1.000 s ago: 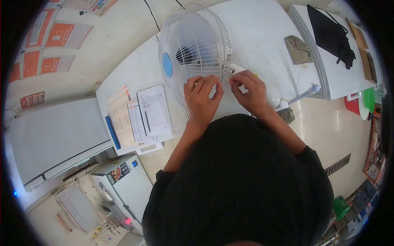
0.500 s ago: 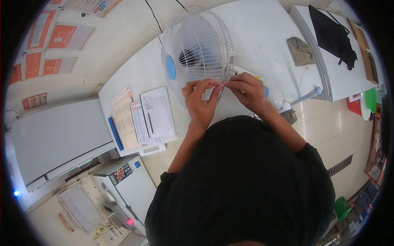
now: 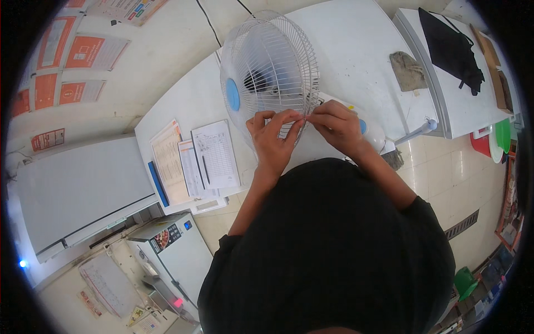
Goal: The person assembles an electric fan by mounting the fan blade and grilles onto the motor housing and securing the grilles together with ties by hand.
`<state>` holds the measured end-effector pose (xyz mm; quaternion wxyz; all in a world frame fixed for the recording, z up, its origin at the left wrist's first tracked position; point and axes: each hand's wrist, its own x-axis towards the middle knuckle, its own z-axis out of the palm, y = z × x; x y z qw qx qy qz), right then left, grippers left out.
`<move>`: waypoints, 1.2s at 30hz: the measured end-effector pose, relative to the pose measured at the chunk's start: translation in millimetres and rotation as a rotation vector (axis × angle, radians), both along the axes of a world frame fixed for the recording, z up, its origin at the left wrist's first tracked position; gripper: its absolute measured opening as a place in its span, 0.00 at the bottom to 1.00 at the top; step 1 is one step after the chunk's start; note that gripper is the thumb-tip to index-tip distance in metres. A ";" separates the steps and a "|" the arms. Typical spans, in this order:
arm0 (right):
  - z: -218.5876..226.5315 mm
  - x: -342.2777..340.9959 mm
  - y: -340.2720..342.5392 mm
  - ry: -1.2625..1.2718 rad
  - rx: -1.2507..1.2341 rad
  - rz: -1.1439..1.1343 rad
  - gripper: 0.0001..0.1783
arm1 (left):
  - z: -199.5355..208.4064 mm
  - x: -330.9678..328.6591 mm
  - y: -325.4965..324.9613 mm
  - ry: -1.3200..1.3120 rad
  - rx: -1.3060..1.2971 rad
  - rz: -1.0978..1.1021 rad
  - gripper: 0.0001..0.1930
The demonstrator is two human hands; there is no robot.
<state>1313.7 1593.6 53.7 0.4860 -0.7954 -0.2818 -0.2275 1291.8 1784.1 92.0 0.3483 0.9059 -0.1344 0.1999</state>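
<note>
A white electric fan lies on a white chest top, its wire fan guard (image 3: 283, 61) turned to the left and its blue centre disc (image 3: 233, 95) showing. At the guard's near rim, my left hand (image 3: 272, 136) pinches with thumb and forefinger. Close beside it, my right hand (image 3: 339, 127) is closed in a pinch at the same rim, fingertips almost touching the left ones. Whether a small part sits between the fingertips is too fine to tell. To the right of my right hand is the fan's rounded white base (image 3: 376, 138), partly hidden by it.
Papers on a clipboard (image 3: 217, 156) with a pen lie left of the fan. A grey rag (image 3: 408, 71) rests at the right on the white top (image 3: 356, 39). Further right, a black cloth bag (image 3: 453, 50) lies on another white surface. A grey-lidded chest (image 3: 83, 189) stands at the left.
Both hands stay pinched at the guard's rim, with only a slight shift of the fingers. The whole picture has moved down and right a little.
</note>
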 end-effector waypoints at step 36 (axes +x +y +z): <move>3.2 0.8 0.5 0.000 0.027 0.069 0.14 | 26.4 2.5 -0.1 0.241 -0.035 -0.086 0.22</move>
